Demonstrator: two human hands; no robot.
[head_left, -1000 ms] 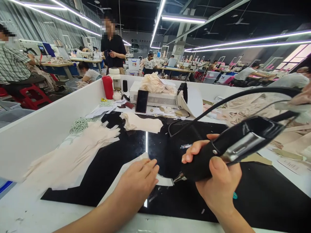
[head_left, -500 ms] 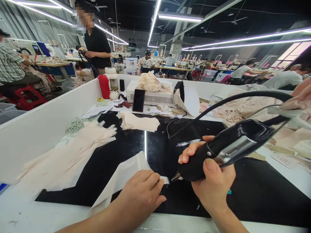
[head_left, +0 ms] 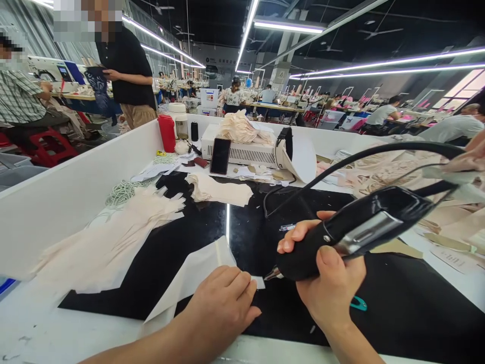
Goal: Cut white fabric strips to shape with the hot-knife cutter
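My right hand is wrapped round a black corded handheld tool with a silver panel and a pointed metal tip. The tip points left and sits at, or very close to, the end of a narrow white strip that sticks out from under my left fingers. My left hand presses a cream fabric piece onto the black mat, its fingers closed together over the edge. Whether tip and strip touch, I cannot tell. From the tool's rear a thick cable arcs up to the right.
A fan of cream fabric pieces lies left, a smaller stack behind. At the back stand a white vented box, phone and red container. A teal-handled item lies right. People work beyond the low wall.
The view has turned slightly left. The tool tip has come nearer to the strip's end, and the teal item shows more. A standing person in the background has moved left.
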